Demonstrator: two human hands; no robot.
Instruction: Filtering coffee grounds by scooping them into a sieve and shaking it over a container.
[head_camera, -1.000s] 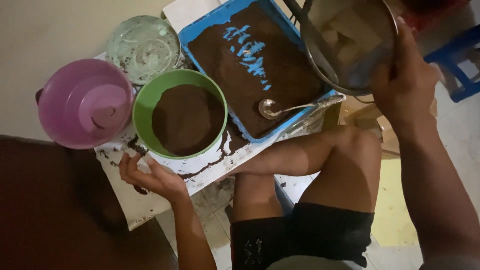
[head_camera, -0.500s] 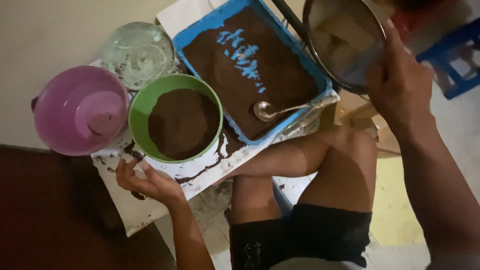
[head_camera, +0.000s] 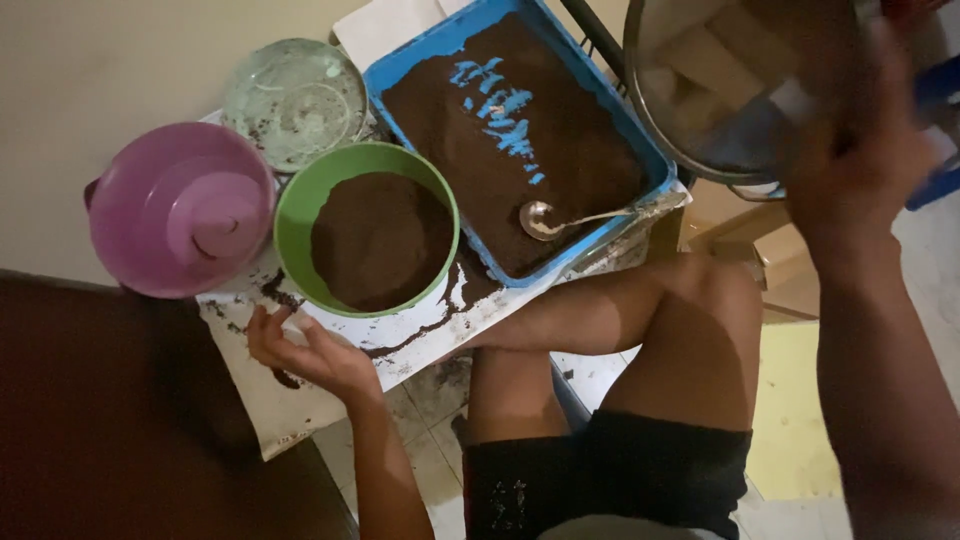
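The right hand (head_camera: 860, 150) gripped a round metal mesh sieve (head_camera: 740, 90), raised beyond the blue rectangular tray (head_camera: 420, 60) of brown powder. The left hand (head_camera: 305, 350) lay loosely open beside the half-filled green plastic bowl (head_camera: 300, 200); much remained unsifted.

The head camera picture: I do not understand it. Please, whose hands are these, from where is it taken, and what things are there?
A camera on the person's head looks down, so you see their own hands and bent legs. The right hand holds up a round metal sieve. The left hand rests on white paper beside a green bowl of dark brown powder. Next to it are a blue tray with the same powder and a spoon, a pink bowl upside down, and a clear lid.
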